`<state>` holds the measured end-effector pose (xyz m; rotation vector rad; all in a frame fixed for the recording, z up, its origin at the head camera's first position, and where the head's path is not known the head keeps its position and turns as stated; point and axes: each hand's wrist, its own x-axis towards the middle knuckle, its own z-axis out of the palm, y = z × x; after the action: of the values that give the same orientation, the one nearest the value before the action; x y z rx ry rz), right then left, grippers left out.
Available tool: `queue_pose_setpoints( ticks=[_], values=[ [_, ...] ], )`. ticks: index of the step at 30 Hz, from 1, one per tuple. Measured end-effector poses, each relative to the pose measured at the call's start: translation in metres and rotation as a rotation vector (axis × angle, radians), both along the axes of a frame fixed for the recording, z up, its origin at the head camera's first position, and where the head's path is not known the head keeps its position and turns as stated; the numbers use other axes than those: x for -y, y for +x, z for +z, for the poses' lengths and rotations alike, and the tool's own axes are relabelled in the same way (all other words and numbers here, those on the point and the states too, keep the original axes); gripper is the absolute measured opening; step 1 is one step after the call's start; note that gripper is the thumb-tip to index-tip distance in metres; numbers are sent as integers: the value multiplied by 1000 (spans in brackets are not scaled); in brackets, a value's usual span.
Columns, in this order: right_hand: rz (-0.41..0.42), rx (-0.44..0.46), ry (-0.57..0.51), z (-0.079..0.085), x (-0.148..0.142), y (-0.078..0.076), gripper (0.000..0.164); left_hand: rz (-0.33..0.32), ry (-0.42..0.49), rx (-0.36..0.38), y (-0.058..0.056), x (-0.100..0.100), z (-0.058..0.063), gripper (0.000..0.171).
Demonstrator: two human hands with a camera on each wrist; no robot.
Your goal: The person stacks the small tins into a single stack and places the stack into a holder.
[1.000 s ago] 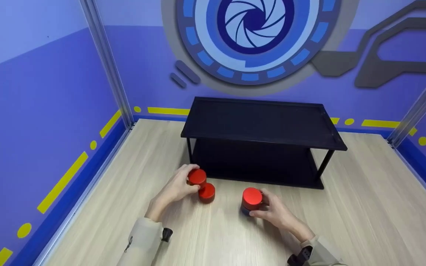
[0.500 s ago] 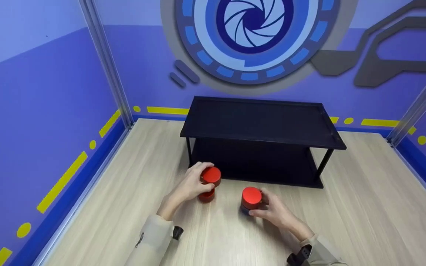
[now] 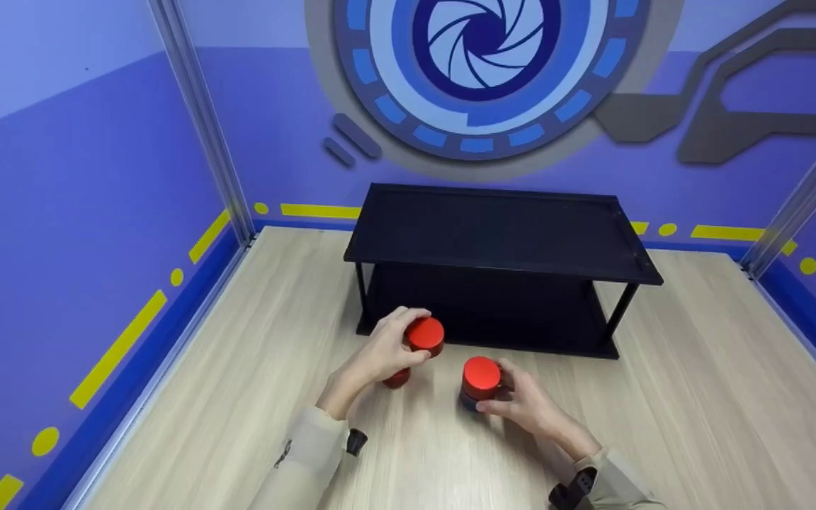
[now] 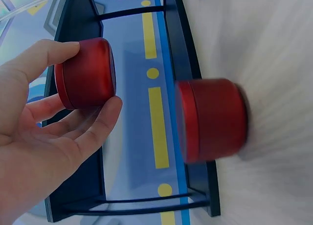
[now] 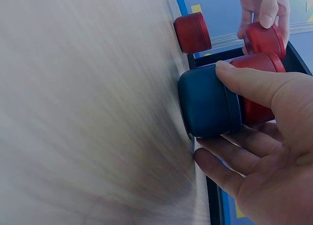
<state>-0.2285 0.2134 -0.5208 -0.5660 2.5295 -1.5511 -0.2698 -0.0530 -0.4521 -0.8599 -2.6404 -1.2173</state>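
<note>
My left hand (image 3: 380, 354) pinches a small round red tin (image 4: 88, 73) between thumb and fingertips, holding it up off the table near the shelf's front edge. Below that hand a second red tin (image 4: 215, 120) stands upright on the table, partly hidden in the head view. To the right, a dark blue tin (image 5: 205, 102) stands on the table and carries another red tin (image 3: 481, 375) on top. My right hand (image 3: 530, 405) grips this stack from the right, thumb on the blue tin's upper part and fingers on its far side.
A black two-tier shelf (image 3: 500, 230) stands behind the tins, its lower tier (image 3: 493, 312) close to the table. Blue panel walls (image 3: 96, 248) with metal corner posts (image 3: 202, 120) enclose the light wooden table (image 3: 698, 397).
My left hand has carried its red tin rightward, from left of the standing red tin to above and right of it, towards the stack. My right hand stays in place on the stack.
</note>
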Motion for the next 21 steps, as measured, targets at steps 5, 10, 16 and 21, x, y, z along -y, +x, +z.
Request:
queue_pose_setpoints(
  ticks=[5,10,16,21],
  values=[
    [-8,-1,-9,0,0,0,71,-40,17,7,2,-9,5,57],
    [-2,-5,-15,0,1,1,68,-72,15,3,6,-18,9,57],
    [-6,-13,9,0,1,0,67,-102,0,48,10,-28,13,56],
    [-23,-19,21,1,1,1,67,-135,14,81,11,-37,14,56]
  ],
)
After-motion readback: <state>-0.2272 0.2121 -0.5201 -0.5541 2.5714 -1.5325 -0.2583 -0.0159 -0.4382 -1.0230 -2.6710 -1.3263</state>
